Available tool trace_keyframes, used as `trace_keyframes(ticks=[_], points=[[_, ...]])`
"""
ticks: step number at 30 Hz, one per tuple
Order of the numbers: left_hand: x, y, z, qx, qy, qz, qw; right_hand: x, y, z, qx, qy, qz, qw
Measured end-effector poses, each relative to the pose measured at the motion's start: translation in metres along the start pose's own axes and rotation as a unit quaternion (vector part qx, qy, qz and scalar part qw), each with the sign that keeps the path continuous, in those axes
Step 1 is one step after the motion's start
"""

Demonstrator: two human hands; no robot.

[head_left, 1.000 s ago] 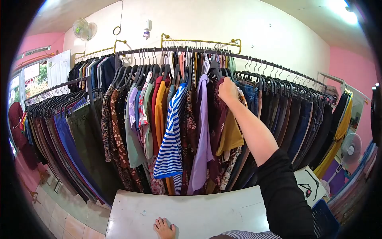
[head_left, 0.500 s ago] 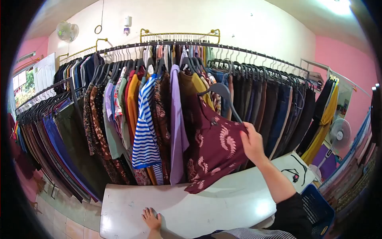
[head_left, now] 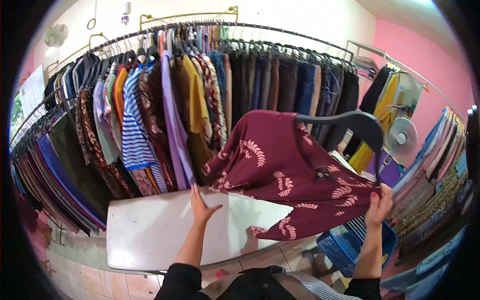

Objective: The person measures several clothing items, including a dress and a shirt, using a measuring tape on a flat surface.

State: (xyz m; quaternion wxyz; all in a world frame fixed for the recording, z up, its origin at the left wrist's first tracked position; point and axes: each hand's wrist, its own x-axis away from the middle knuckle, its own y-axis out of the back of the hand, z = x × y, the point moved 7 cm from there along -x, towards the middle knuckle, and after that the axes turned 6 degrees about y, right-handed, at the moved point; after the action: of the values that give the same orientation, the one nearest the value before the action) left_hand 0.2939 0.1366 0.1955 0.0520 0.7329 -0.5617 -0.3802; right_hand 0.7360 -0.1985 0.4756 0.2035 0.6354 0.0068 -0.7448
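"Right hand [head_left: 378, 206] clamped on one end of the dark hanger [head_left: 367, 121]; left hand [head_left: 201, 207] unclenched, thumb apart. Blouse?"

"Maroon leaf-print blouse [head_left: 280, 160]: aloft, hiding the white table's right edge [head_left: 150, 225]. Step, as judged: one-handed garment handling. Next move likely calls for left-hand support."

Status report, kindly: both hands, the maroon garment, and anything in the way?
Right hand gripping maroon garment at end of dark hanger. Left hand open, over white table. Garment off the rack, tilted. Nothing visibly blocking; blue basket nearby.
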Motion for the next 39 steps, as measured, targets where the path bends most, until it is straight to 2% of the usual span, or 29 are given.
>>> trace_keyframes(ticks=[2,4,5,6,8,9,11,14,15,16,17,20,22,23,24,26,27,28,30,32,33,34,35,36,37,39], points=[[-0.007,-0.018,-0.05,0.007,-0.087,0.002,0.996,0.008,0.062,0.012,0.057,0.036,-0.034,0.997],[-0.007,-0.04,-0.092,-0.028,-0.045,0.044,0.998,0.032,0.123,-0.003,0.049,0.01,-0.064,0.997],[0.002,-0.059,-0.111,-0.023,-0.096,0.089,0.991,0.036,0.153,0.001,0.05,0.001,-0.064,0.997],[0.016,-0.087,-0.123,-0.056,-0.122,0.192,0.972,0.04,0.182,0.004,0.063,-0.014,-0.076,0.995],[0.077,-0.157,-0.14,-0.104,-0.179,0.386,0.899,0.048,0.234,0.011,0.092,-0.043,-0.104,0.989],[0.123,-0.205,-0.126,-0.091,-0.192,0.396,0.893,0.048,0.254,0.018,0.122,-0.042,-0.096,0.987],[0.208,-0.194,-0.206,-0.072,-0.21,0.493,0.841,0.044,0.281,0.029,0.177,-0.042,-0.078,0.98],[0.344,-0.212,-0.25,-0.01,-0.264,0.638,0.724,0.042,0.312,0.034,0.225,-0.054,-0.036,0.972],[0.406,-0.243,-0.232,0.273,-0.284,0.619,0.679,0.041,0.318,0.035,0.24,-0.051,-0.018,0.969],[0.434,-0.212,-0.258,0.19,-0.203,0.753,0.596,0.039,0.322,0.036,0.253,-0.047,0.0,0.966],[0.483,-0.22,-0.248,0.259,-0.092,0.822,0.498,0.038,0.322,0.034,0.229,-0.054,0.006,0.972],[0.467,-0.195,-0.269,0.24,-0.046,0.85,0.467,0.032,0.321,0.033,0.222,-0.049,0.029,0.973],[0.448,-0.166,-0.279,0.223,-0.01,0.868,0.444,0.036,0.316,0.022,0.195,-0.062,0.011,0.979],[0.444,-0.157,-0.274,0.215,0.009,0.875,0.433,0.038,0.311,0.016,0.18,-0.068,0.003,0.981],[0.443,-0.179,-0.25,0.278,0.037,0.86,0.427,0.039,0.3,0.013,0.182,-0.056,0.015,0.982],[0.402,-0.198,-0.197,0.345,0.039,0.78,0.52,0.039,0.27,0.007,0.183,-0.028,0.036,0.982],[0.366,-0.171,-0.197,0.349,0.11,0.718,0.592,0.042,0.25,0.002,0.17,-0.037,0.056,0.983],[0.34,-0.145,-0.196,0.362,0.147,0.679,0.622,0.046,0.228,-0.004,0.156,-0.047,0.077,0.984],[0.3,-0.096,-0.188,0.373,0.218,0.6,0.674,0.047,0.172,-0.002,0.101,0.0,0.117,0.988],[0.281,-0.079,-0.144,0.386,0.272,0.531,0.704,0.059,0.113,-0.015,0.026,0.043,0.176,0.983],[0.271,-0.059,-0.133,0.361,0.274,0.508,0.732,0.068,0.082,-0.024,0.003,0.033,0.196,0.98],[0.27,-0.032,-0.123,0.347,0.371,0.466,0.724,0.078,0.051,-0.031,-0.021,0.023,0.216,0.976],[0.266,-0.019,-0.095,0.364,0.36,0.427,0.745,0.085,0.022,-0.039,-0.041,0.015,0.219,0.975],[0.262,-0.003,-0.07,0.395,0.342,0.35,0.777,0.09,-0.007,-0.045,-0.06,0.007,0.223,0.973],[0.256,0.018,-0.063,0.409,0.373,0.331,0.764,0.091,-0.036,-0.049,-0.069,-0.003,0.229,0.971],[0.252,0.046,-0.017,0.428,0.384,0.259,0.776,0.097,-0.093,-0.06,-0.085,0.015,0.229,0.97]])
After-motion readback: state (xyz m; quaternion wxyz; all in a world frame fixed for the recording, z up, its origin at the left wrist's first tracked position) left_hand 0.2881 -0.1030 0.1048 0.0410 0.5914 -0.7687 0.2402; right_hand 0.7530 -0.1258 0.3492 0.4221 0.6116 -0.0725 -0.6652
